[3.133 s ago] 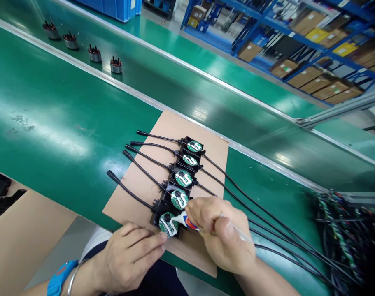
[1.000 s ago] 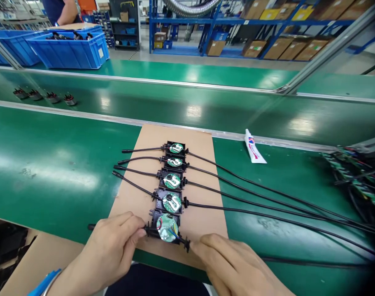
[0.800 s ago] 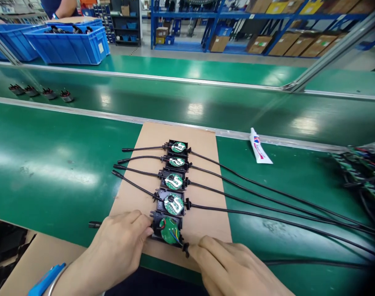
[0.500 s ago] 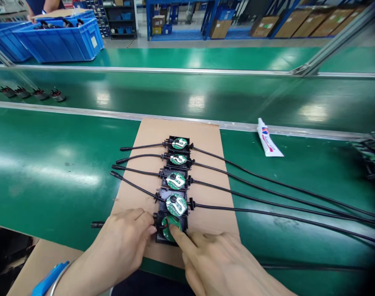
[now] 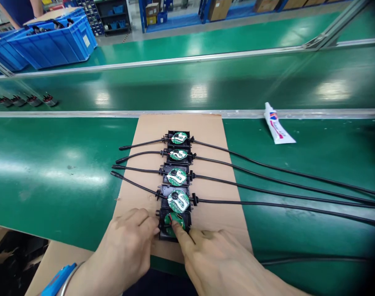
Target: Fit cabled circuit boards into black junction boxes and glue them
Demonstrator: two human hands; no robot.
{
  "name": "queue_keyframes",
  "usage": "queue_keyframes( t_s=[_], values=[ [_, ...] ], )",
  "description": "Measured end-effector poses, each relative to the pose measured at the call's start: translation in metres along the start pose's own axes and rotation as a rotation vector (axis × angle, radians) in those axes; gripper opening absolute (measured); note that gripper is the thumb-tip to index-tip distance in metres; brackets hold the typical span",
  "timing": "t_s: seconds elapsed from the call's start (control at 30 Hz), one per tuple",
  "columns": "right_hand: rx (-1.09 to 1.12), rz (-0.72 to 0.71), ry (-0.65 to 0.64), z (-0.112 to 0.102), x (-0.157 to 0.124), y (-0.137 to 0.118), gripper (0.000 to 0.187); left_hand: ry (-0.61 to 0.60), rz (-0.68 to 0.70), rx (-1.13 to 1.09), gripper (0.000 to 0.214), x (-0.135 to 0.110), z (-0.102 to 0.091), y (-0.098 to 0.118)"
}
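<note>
Several black housings with round green circuit boards [image 5: 176,176] lie in a row on a brown cardboard sheet [image 5: 150,135], each with black cables running left and right. My left hand [image 5: 125,246] grips the left side of the nearest housing [image 5: 164,234] with thumb and fingers. My right hand [image 5: 218,263] has its index finger stretched out, pressing down on that housing's green board [image 5: 175,219]; its other fingers lie curled on the cardboard.
A white glue tube [image 5: 278,129] lies on the green belt at the right, by the metal rail. Small motor parts [image 5: 26,100] stand on the far belt at left. Blue bins [image 5: 48,43] and another person's arm sit at the back left. Cables [image 5: 298,189] trail right.
The glue tube left my right hand and now lies on the belt. The nearest board was turned and set into its housing; my right index finger now presses it.
</note>
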State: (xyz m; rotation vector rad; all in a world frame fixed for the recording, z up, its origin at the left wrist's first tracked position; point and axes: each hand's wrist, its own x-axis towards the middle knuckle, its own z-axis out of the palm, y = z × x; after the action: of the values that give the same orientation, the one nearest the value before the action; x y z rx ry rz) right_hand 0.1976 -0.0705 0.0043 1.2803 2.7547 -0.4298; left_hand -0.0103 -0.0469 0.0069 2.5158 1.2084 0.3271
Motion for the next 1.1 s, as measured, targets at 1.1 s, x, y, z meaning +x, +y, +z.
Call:
queue_keyframes(
  t_s=[1.1],
  values=[
    [0.019,0.026,0.115,0.003,0.000,0.001,0.047,0.142,0.058,0.040,0.026,-0.022,0.019,-0.011]
  ],
)
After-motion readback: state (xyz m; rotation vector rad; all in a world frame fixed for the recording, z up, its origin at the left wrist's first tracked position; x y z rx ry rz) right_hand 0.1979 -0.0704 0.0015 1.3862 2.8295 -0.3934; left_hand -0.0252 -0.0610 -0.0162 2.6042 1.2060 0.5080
